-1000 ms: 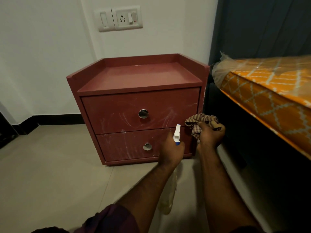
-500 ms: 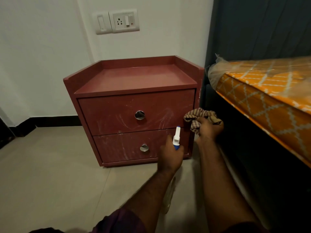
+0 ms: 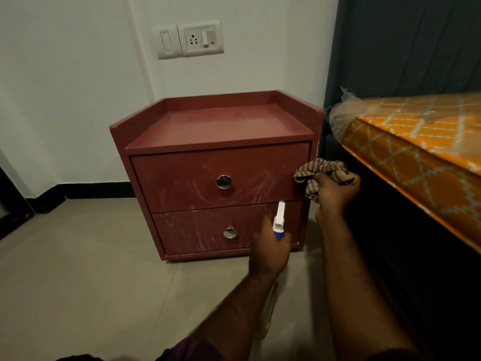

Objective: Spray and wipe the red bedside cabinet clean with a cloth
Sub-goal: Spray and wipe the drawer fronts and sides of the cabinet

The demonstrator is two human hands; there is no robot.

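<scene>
Cabinet: the red wooden bedside cabinet point(image 3: 218, 126) with two drawers stands on the grey tiled floor point(image 3: 91, 269), its back against the white wall point(image 3: 65, 87) and its right side just beside the bed.
Drawer fronts: both show white smears and streaks; each carries a round shiny metal knob point(image 3: 224, 181).
Cloth: the crumpled brown-and-beige striped cloth point(image 3: 316, 173) sits in front of the upper drawer's right edge; whether it touches the wood cannot be told.
Right hand: the right hand point(image 3: 335, 190) has its fingers curled tight around the cloth, which bunches out above and to the left of them.
Spray bottle: the white-nozzled, blue-collared plastic spray bottle point(image 3: 279, 217) points at the lower drawer's right part, near but apart from it; its pale body hangs below the fist.
Left hand: the left hand point(image 3: 268, 248) grips the bottle's neck, fingers wrapped around it.
Bed: an orange diamond-patterned mattress point(image 3: 416, 142) in clear plastic wrap.
Wall: a white switch and socket plate point(image 3: 191, 39) above the cabinet.
</scene>
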